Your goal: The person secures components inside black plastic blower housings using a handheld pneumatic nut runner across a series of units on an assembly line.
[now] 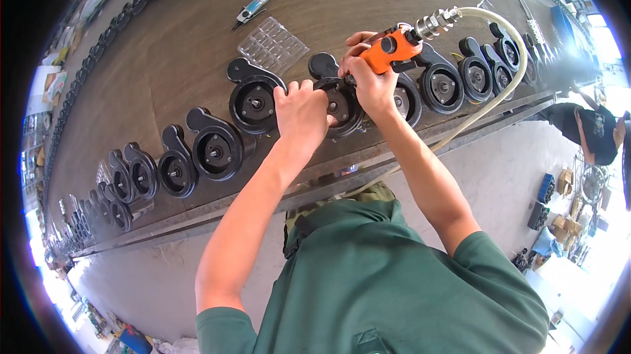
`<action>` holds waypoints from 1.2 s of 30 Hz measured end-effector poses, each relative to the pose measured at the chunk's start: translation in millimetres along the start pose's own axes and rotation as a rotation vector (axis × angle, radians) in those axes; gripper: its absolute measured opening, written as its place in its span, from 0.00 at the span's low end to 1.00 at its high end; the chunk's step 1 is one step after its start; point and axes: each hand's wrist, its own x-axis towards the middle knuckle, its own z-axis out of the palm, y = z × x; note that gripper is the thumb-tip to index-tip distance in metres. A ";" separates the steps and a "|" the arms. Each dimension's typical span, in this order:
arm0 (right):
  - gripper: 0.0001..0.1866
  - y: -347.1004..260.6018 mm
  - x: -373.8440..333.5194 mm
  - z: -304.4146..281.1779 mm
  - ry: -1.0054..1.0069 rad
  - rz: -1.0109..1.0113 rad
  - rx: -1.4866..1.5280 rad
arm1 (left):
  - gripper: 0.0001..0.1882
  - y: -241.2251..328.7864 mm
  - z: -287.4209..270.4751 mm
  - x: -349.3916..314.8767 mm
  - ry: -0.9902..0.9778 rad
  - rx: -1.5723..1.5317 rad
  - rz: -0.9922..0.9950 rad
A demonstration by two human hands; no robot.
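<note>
My right hand (373, 86) is wrapped round an orange air tool (384, 53). A metal coupling (435, 24) joins the tool to a pale hose (514, 32). The tool's nose end is hidden by my hand, close above a black round housing (340, 105) with a metal shaft in its middle. My left hand (302, 112) grips that housing at its left rim, fingers curled; the fingertips are partly hidden. Directly left stands another black housing (255, 104) with a teardrop-shaped arm, its rim next to my left fingers.
Several like housings (217, 151) line the bench (184, 71) on both sides. Beyond my hands lie a clear compartment tray (273, 45) and a blue-and-silver air tool (256, 5). The hose hangs over the bench's front edge. Another person (595, 134) is at the far right.
</note>
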 end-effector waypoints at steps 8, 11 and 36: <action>0.09 0.3 1.1 0.2 -0.033 0.026 0.032 | 0.21 -8.0 9.1 4.1 0.044 -0.061 0.052; 0.09 1.4 2.6 0.9 -0.076 0.026 -0.034 | 0.22 -17.6 3.1 6.7 0.010 -0.115 0.116; 0.15 -21.7 -43.1 -11.3 -0.142 0.095 -0.103 | 0.18 -17.7 18.6 2.0 0.186 -0.076 0.149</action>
